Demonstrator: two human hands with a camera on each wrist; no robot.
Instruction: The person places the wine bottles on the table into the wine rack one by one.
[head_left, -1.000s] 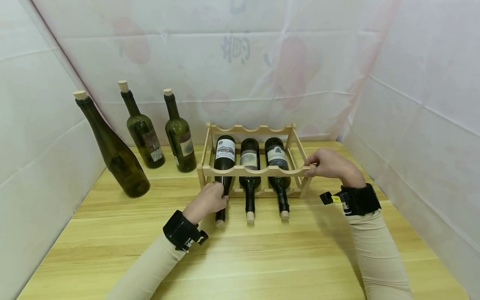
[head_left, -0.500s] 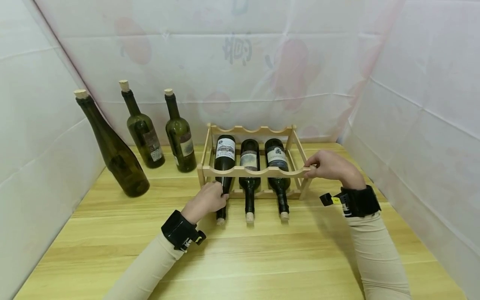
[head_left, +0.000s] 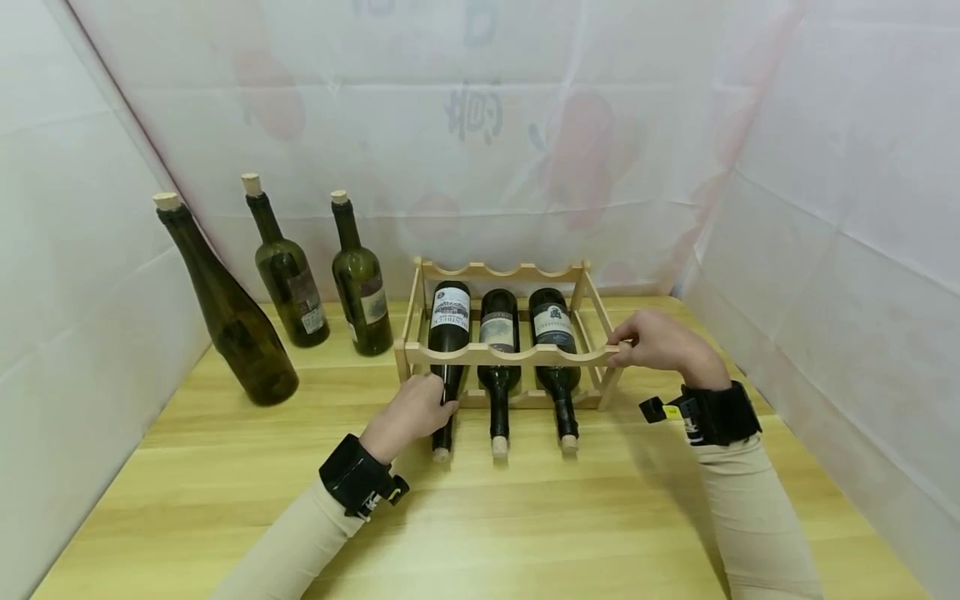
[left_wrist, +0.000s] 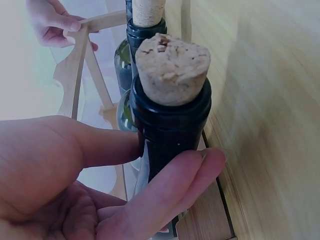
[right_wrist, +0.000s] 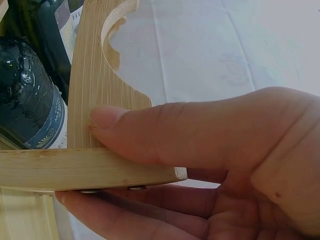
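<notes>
Three corked wine bottles lie side by side on the lower tier of a wooden wine rack [head_left: 525, 357], necks toward the front. My left hand [head_left: 408, 417] holds the neck of the left wine bottle [head_left: 450, 337]; in the left wrist view the thumb and fingers [left_wrist: 165, 195] close round it below the cork [left_wrist: 172, 70]. The middle bottle [head_left: 498, 379] and the right bottle [head_left: 557, 379] lie untouched. My right hand [head_left: 660, 346] pinches the rack's front right upper corner, its thumb [right_wrist: 130, 127] on the scalloped rail [right_wrist: 90, 75].
Three corked bottles stand upright left of the rack: a tall one [head_left: 240, 333], one farther back [head_left: 296, 292] and one [head_left: 363, 296] nearer the rack. The rack's upper tier holds no bottle. White printed cloth [head_left: 487, 167] walls the wooden table [head_left: 525, 533] at back and sides.
The head view has tilted slightly, so everything sits lower in it. My left hand stays on the left bottle's neck, and my right hand keeps its grip on the rack corner.
</notes>
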